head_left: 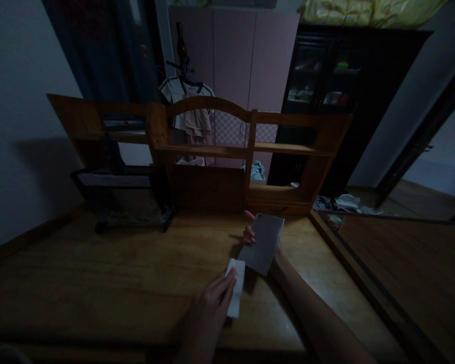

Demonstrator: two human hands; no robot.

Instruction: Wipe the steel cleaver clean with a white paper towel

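My right hand holds a flat grey rectangular object, like a phone seen from its back, tilted above the wooden desk. Only its fingertips show at the object's left edge. My left hand presses a folded white cloth or tissue against the lower corner of the grey object, fingers closed over the cloth. Both hands are near the middle right of the desk.
A wooden shelf unit stands at the back of the desk. A black wire tray sits at its left. Beyond are a pink wardrobe, hanging clothes and a dark glass cabinet. The floor lies to the right.
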